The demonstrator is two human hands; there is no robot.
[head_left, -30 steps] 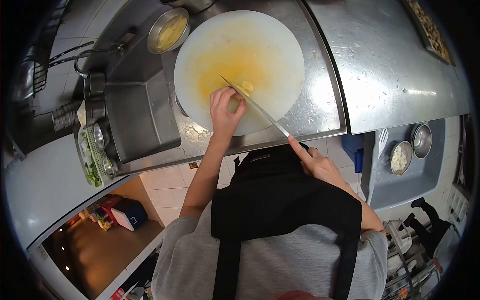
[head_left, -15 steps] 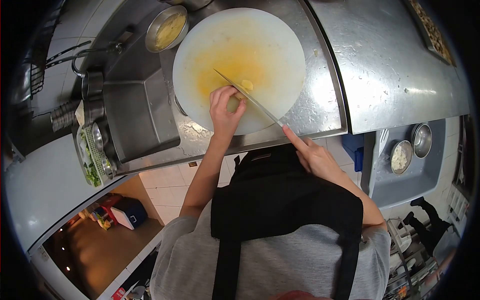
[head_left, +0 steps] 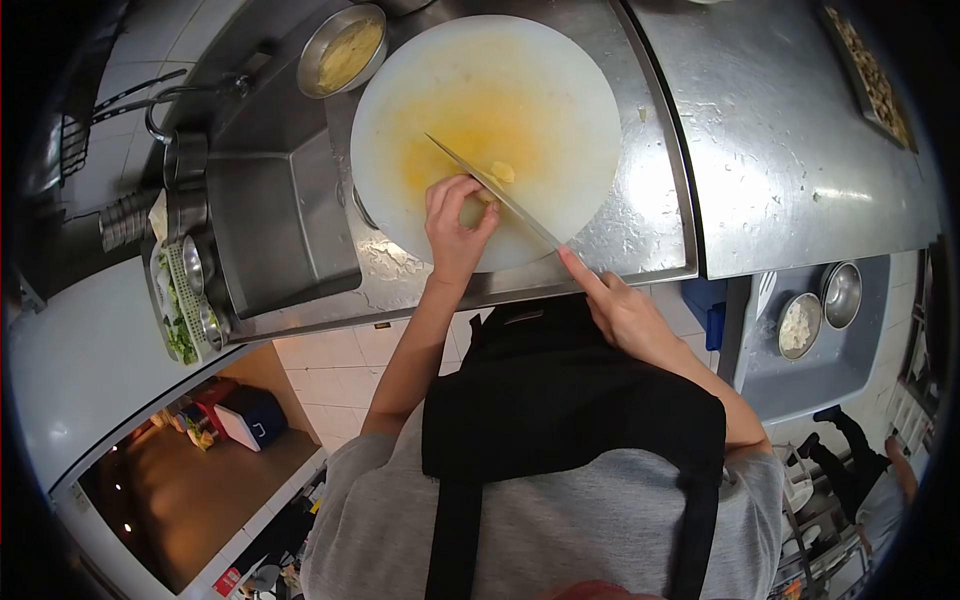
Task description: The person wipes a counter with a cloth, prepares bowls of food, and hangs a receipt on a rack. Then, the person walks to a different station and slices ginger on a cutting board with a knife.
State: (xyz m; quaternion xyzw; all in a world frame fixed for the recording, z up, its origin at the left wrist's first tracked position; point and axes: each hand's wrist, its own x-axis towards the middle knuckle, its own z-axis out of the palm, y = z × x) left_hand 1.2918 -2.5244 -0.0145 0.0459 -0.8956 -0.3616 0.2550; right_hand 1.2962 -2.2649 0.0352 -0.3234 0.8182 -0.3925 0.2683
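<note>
On a round white cutting board (head_left: 570,90) with a yellow stain, my left hand (head_left: 458,222) curls its fingers around a small pale-yellow piece of food (head_left: 487,196), mostly hidden by the fingertips. My right hand (head_left: 630,315) grips a kitchen knife (head_left: 520,212), its forefinger stretched along the blade's heel. The blade slants up and left across the board, close against the left fingertips. Just beyond the blade lies a thin yellow slice (head_left: 503,172).
A metal bowl (head_left: 378,62) of yellow shreds stands beyond the board's left side. A steel sink (head_left: 255,230) lies left. On the right, a grey tub (head_left: 850,375) holds metal bowls. Another person (head_left: 882,490) is at lower right.
The view has shifted slightly, moving the board a little to the right. Both hands keep nearly the same pose around the food and the knife. The other person's arm has come into view.
</note>
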